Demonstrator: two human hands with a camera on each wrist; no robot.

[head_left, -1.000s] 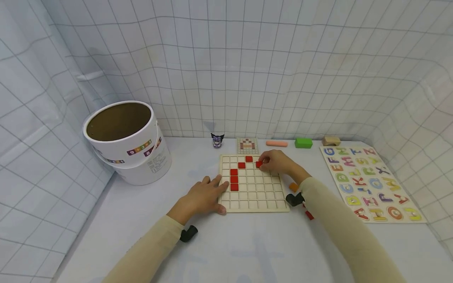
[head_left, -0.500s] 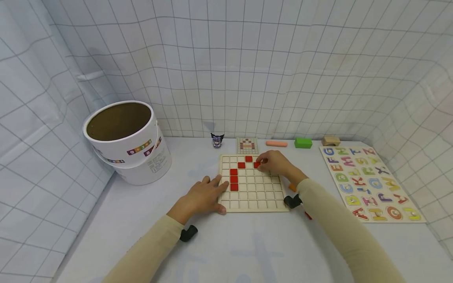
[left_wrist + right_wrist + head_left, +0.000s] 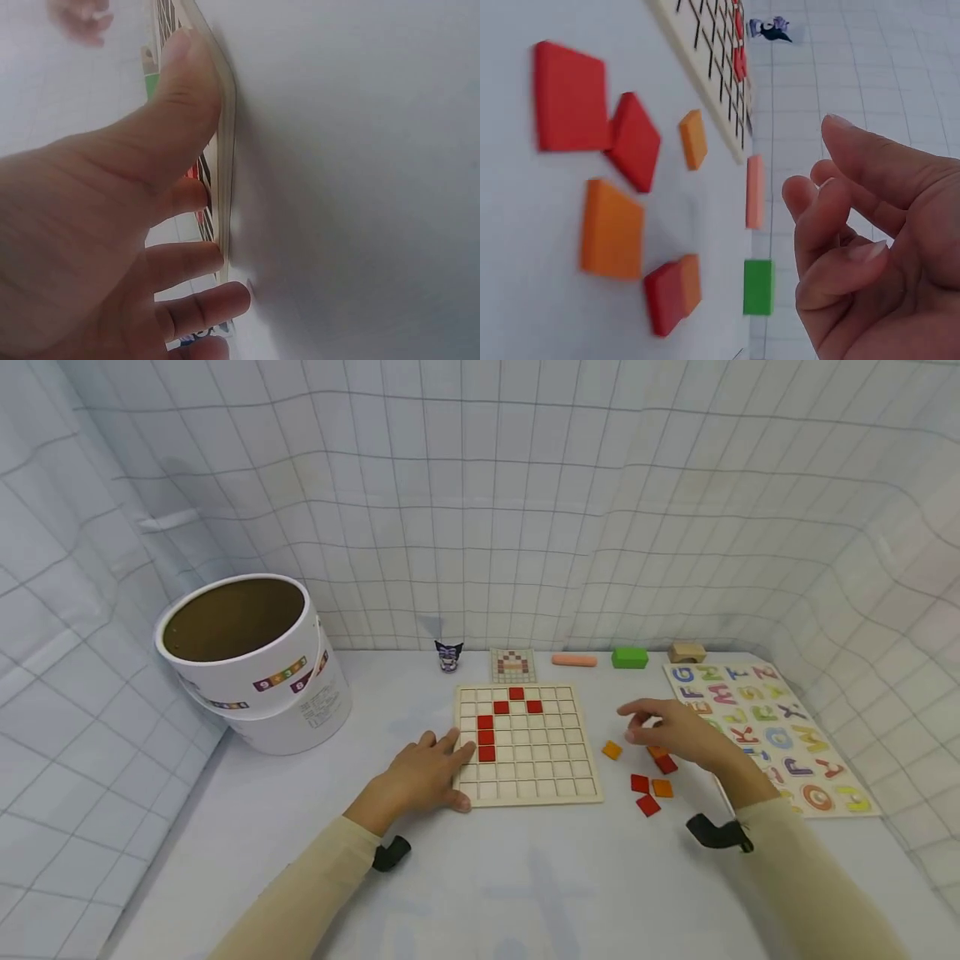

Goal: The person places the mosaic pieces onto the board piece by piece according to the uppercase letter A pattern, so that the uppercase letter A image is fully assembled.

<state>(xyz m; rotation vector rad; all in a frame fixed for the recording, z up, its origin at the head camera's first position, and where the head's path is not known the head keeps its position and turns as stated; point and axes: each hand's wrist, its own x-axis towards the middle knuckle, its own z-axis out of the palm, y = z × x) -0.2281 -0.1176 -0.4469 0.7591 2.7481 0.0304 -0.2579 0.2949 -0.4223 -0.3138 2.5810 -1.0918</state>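
Observation:
A wooden grid board [image 3: 555,768] lies on the table with several red square tiles [image 3: 486,737] set in its cells, one [image 3: 534,707] at the upper right of the group. My left hand [image 3: 420,777] rests at the board's left edge; in the left wrist view its thumb [image 3: 191,82] lies along the rim, with the fingers extended. Right of the board my right hand [image 3: 678,735] hovers over loose tiles, fingers loosely bent and holding nothing. Below it are red tiles [image 3: 570,97] and orange tiles [image 3: 613,229], one red one overlapping an orange one.
A small pattern card [image 3: 513,666] lies behind the board, between a dark figurine [image 3: 449,657] and a pink stick [image 3: 573,660]. Green [image 3: 629,657] and wooden [image 3: 686,652] blocks stand farther right. An alphabet board [image 3: 817,777] lies at right, a white bucket [image 3: 247,693] at left.
My right hand has let go of a red tile on the board and moved right, over the loose tiles. The left hand keeps its place at the board's edge. The head view has shifted slightly.

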